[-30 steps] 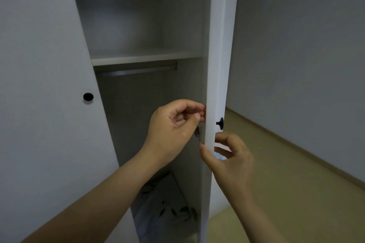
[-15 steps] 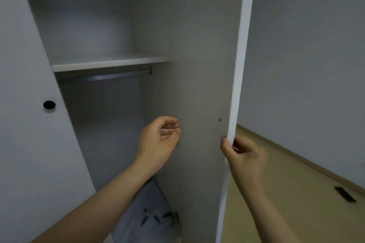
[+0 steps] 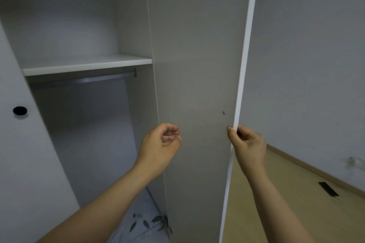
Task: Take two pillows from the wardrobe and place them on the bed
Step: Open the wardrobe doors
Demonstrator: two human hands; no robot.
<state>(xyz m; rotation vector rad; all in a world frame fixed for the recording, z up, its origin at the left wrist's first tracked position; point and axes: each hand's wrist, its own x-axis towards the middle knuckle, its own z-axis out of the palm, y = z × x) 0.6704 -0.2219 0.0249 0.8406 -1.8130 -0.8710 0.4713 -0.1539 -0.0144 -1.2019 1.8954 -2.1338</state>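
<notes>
The white wardrobe stands open in front of me. Its right door (image 3: 197,85) is swung wide, inner face toward me. My right hand (image 3: 246,144) pinches the door's outer edge just below a small screw. My left hand (image 3: 160,144) hovers with curled fingers in front of the door's inner face, holding nothing. At the bottom of the wardrobe lies a pale pillow (image 3: 142,221) with a dark leaf print, partly hidden behind my left forearm.
The left wardrobe door (image 3: 23,144) with a black knob (image 3: 19,110) is shut. Inside are a bare white shelf (image 3: 85,65) and a metal hanging rail (image 3: 85,80). A light wooden floor (image 3: 276,193), a grey wall and a black object (image 3: 327,189) lie to the right.
The right door has swung further open, pulled by my right hand on its edge. My left hand has come off the door edge. More of the interior and the pillow show.
</notes>
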